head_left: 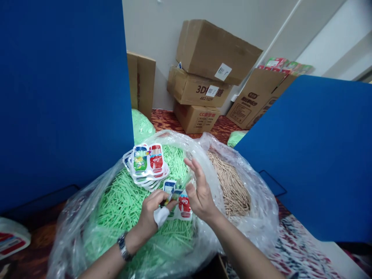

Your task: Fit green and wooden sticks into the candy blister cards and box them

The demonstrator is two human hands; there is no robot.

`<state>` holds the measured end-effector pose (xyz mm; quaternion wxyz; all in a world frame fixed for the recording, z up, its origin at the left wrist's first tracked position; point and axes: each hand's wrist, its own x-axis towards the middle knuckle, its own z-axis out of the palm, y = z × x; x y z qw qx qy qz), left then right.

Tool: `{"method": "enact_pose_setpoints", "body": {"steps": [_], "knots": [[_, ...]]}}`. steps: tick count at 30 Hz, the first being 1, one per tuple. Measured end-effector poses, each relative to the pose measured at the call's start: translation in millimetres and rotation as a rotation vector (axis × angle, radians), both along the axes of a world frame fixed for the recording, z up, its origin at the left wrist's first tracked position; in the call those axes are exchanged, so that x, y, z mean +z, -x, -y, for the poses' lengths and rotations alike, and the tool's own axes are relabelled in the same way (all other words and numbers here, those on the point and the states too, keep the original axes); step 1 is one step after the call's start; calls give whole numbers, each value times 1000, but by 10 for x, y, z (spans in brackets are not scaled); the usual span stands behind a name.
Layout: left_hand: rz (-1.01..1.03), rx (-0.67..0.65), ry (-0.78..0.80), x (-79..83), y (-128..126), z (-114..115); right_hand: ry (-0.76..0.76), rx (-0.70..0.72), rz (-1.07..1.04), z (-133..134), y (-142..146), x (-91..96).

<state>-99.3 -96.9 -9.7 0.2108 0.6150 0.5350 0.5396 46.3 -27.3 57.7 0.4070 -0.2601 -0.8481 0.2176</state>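
My left hand, with a watch at the wrist and a white covering near the thumb, grips a small printed packet with a red cola jar on it. Blurred pale green sticks stand at the packet's upper edge. Close by on the right, my right hand is held with fingers stretched out and thumb apart; I see nothing clearly in it. Beneath both hands lies a big clear bag full of thin green candy sticks. A stack of similar packets rests on those sticks, beyond my left hand.
A second clear bag of brown sticks stands to the right. Blue panels flank both sides. Stacked cardboard boxes stand at the back wall, and an open carton holds colourful packs. A white container sits lower left.
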Motion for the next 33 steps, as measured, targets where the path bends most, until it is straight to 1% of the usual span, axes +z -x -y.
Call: {"method": "enact_pose_setpoints", "body": {"steps": [2, 3, 4, 5, 7, 8, 9, 12, 13, 14, 16, 18, 19, 21, 23, 26, 28, 29, 30, 31, 33], "knots": [[42, 2, 15, -11, 6, -7, -121, 82, 122, -7, -5, 14], [60, -2, 31, -16, 12, -7, -155, 114, 167, -18, -12, 13], [77, -7, 53, -20, 21, -3, -156, 121, 176, -39, -24, 6], [91, -11, 80, -23, 32, 3, -126, 96, 146, -71, -43, -9], [125, -10, 127, -24, 55, 17, 6, 2, 42, -163, -94, -69], [148, -4, 142, -21, 67, 22, 100, -27, -4, -214, -119, -117], [171, 9, 150, -15, 78, 24, 213, -25, -35, -261, -139, -175], [214, 59, 132, 15, 104, 11, 564, 64, -102, -330, -146, -364], [214, 77, 112, 24, 109, 2, 626, 53, -146, -323, -132, -411], [207, 86, 88, 30, 111, -6, 641, 16, -190, -304, -113, -439], [185, 64, 51, 26, 106, -20, 563, -39, -212, -250, -72, -441], [183, 39, 57, -3, 91, -27, 471, -29, -156, -206, -42, -389], [206, 48, 72, -23, 82, -30, 451, -21, -136, -193, -33, -357], [285, 102, 107, -54, 73, -39, 450, -25, -136, -185, -23, -305], [332, 110, 154, -46, 84, -56, 472, 0, -126, -192, -19, -289], [305, 23, 207, 79, 158, -100, 517, 60, -145, -233, -37, -336], [287, 28, 205, 214, 254, -159, 549, 19, -207, -292, -88, -408], [273, 62, 191, 282, 317, -204, 545, -14, -188, -328, -128, -453], [238, 96, 182, 343, 390, -262, 525, -42, -113, -365, -176, -503], [188, 150, 163, 395, 474, -332, 487, -66, 13, -400, -227, -555], [34, 301, 119, 462, 664, -501, 370, -107, 339, -453, -323, -653]]}}
